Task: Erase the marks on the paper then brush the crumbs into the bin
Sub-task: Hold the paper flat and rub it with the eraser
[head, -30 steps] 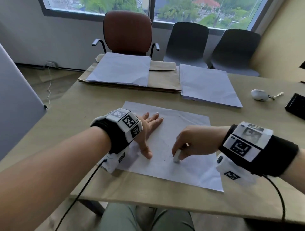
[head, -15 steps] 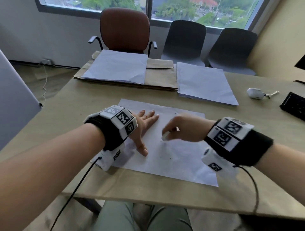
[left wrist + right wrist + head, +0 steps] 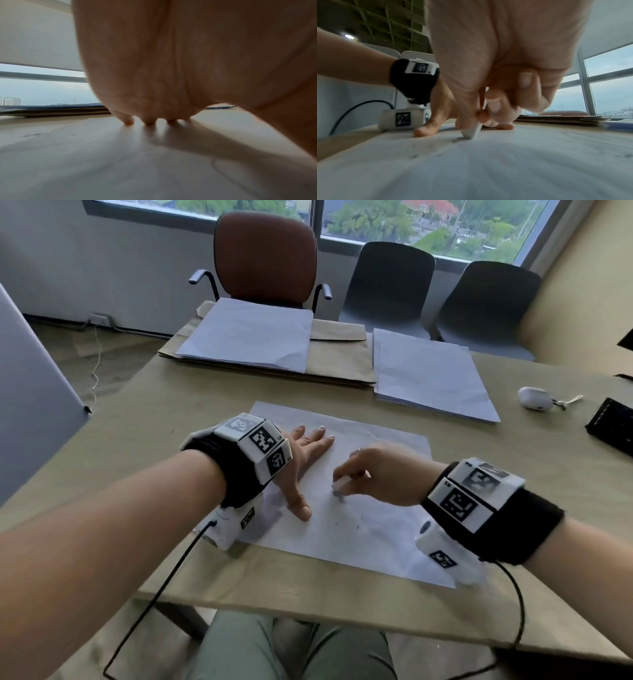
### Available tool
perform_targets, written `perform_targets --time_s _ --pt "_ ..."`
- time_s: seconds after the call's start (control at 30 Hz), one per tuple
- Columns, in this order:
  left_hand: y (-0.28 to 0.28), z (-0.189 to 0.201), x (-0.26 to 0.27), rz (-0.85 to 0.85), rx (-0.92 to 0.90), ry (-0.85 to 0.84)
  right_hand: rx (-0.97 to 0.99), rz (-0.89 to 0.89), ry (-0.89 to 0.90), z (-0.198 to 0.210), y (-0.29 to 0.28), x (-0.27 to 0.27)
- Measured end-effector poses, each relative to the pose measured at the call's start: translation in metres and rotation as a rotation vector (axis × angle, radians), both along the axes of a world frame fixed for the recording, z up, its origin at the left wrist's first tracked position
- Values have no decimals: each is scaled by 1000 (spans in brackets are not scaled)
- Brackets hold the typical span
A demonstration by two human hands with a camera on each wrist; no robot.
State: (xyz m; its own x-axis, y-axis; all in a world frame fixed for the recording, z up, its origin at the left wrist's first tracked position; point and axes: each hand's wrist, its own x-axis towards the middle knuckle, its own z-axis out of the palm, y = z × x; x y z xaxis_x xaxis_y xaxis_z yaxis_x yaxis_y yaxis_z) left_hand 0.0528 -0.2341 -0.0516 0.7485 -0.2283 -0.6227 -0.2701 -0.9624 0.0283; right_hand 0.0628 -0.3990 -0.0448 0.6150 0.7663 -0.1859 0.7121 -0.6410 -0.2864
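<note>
On the beige wooden table (image 3: 178, 412), near its front edge, the white paper sheet (image 3: 383, 529) is being pinned flat by the left hand (image 3: 301, 460), fingers spread, while the small white eraser (image 3: 339, 484), pinched in the right hand (image 3: 380, 474), is being rubbed over grey marks (image 3: 340, 497); erasing is judged unfinished, brushing next.

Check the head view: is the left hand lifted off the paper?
No, the left hand lies flat with fingers spread on the paper.
</note>
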Motion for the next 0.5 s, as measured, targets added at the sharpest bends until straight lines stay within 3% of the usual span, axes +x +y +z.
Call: perform_targets --time_s 0.13,0.23,0.4,0.5 --pt "1 0 -2 4 -38 -14 -186 80 122 6 -30 -15" --pt "0 0 -1 6 -36 -8 -212 42 215 13 -31 -12" --pt "0 1 -3 12 -15 -5 -12 -46 86 5 -4 -5" --pt "2 2 -4 22 -31 -18 -137 49 40 6 -15 -17"
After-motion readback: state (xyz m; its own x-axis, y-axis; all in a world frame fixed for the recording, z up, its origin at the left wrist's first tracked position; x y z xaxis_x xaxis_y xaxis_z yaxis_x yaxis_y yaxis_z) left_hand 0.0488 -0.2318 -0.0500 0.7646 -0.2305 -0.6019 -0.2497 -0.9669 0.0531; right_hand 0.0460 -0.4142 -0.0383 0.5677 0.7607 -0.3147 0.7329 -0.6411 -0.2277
